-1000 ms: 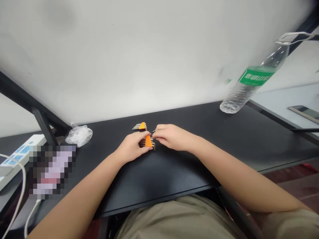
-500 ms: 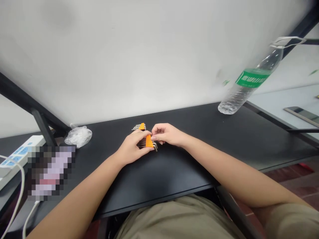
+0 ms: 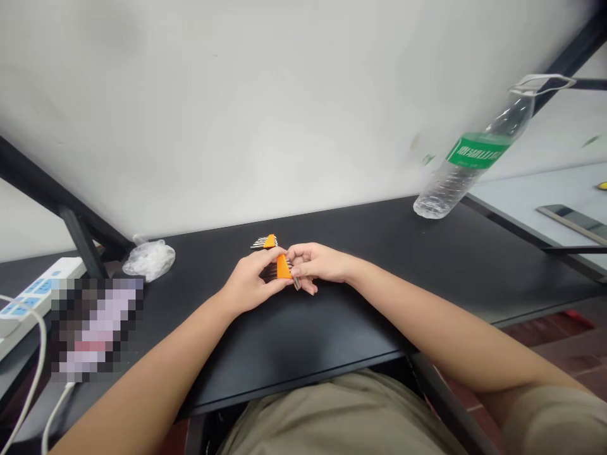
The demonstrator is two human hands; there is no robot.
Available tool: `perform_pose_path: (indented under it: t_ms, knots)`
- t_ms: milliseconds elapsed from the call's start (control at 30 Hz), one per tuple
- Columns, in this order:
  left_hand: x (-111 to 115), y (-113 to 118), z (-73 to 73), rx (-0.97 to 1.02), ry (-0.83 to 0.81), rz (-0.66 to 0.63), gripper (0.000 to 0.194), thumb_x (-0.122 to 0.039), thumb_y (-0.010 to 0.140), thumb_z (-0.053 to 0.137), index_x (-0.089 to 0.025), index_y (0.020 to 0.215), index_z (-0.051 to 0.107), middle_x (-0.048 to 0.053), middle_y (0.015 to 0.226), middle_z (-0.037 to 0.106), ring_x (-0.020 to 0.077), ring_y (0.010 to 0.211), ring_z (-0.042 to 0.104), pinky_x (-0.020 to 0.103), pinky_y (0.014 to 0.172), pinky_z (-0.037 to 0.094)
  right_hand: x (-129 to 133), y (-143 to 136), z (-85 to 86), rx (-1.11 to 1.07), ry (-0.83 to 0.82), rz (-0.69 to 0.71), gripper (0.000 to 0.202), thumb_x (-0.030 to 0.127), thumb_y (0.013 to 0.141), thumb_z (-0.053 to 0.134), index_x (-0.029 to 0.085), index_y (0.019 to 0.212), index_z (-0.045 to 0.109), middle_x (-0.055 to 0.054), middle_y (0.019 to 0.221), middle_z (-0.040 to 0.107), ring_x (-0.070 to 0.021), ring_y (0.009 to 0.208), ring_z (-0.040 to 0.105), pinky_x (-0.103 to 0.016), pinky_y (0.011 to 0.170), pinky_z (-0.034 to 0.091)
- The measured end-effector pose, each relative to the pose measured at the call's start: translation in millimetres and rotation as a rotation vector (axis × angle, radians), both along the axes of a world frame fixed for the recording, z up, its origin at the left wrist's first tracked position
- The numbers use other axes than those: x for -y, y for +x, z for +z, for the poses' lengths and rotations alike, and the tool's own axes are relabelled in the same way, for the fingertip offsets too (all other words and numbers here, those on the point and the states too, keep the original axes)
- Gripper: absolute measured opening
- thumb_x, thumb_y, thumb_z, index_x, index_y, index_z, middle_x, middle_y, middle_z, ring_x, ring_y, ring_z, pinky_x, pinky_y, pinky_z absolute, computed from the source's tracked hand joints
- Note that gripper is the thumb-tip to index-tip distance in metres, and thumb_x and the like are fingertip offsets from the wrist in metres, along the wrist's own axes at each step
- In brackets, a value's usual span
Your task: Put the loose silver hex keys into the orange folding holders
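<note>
An orange holder (image 3: 284, 266) with several metal hex keys through it is gripped in my left hand (image 3: 253, 280), thumb below and fingers above. The bent ends of the keys stick out on its right side. There my right hand (image 3: 318, 264) touches them, thumb and fingers closed around the key ends; which key it pinches is hidden. Behind my left hand, a second orange holder (image 3: 270, 241) with hex keys lies on the black table (image 3: 303, 341).
A crumpled clear plastic bag (image 3: 150, 259) lies at the back left. Left of it are a white power strip (image 3: 40, 294) and a blurred-out phone (image 3: 99, 328) with a cable. A plastic bottle (image 3: 474, 155) stands at the back right, a dark phone (image 3: 573, 221) beyond it.
My right hand has moved slightly down and towards me, from the holder's upper right edge onto the bent key ends. My left hand has kept its hold on the holder.
</note>
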State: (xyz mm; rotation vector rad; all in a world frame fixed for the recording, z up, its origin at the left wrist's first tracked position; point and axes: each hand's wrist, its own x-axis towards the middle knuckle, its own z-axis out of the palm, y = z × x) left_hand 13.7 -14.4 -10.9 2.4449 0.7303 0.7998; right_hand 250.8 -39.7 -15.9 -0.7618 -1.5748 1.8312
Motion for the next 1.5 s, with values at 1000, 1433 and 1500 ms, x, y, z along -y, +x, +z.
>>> perform_pose_path:
  t_ms: [1000,1433,1500]
  knots:
    - [-13.5,-5.7,-9.0,-0.254,-0.072,0.126,0.058,-0.046,0.083,0.074,-0.029,0.137,0.06,0.002,0.116,0.076,0.0237,0.1,0.074,0.035,0.093,0.058,-24.7,34.8,-11.5,1.183,0.866,-0.327,0.016,0.021,0.095,0.058,0.02,0.094,0.074,-0.008,0.103,0.066,-0.0196,0.087,0.063,-0.03,0.076,0.046]
    - [-15.8,-6.8,-12.6,-0.216,-0.081,0.114,0.053,-0.042,0.083,0.076,-0.026,0.131,0.062,0.004,0.119,0.075,0.0244,0.101,0.074,0.036,0.091,0.06,-6.5,20.1,7.9,0.779,0.834,-0.303,0.014,0.01,0.083,0.059,0.02,0.092,0.065,0.0,0.085,0.064,-0.0133,0.072,0.056,-0.025,0.066,0.041]
    - [-15.3,-5.8,-11.6,-0.207,-0.061,0.103,0.05,-0.042,0.084,0.074,-0.026,0.131,0.063,0.003,0.121,0.074,0.0235,0.101,0.074,0.035,0.091,0.059,-3.7,17.3,10.2,0.713,0.867,-0.306,0.021,0.01,0.085,0.057,0.02,0.1,0.068,-0.001,0.089,0.064,-0.0132,0.074,0.056,-0.025,0.069,0.043]
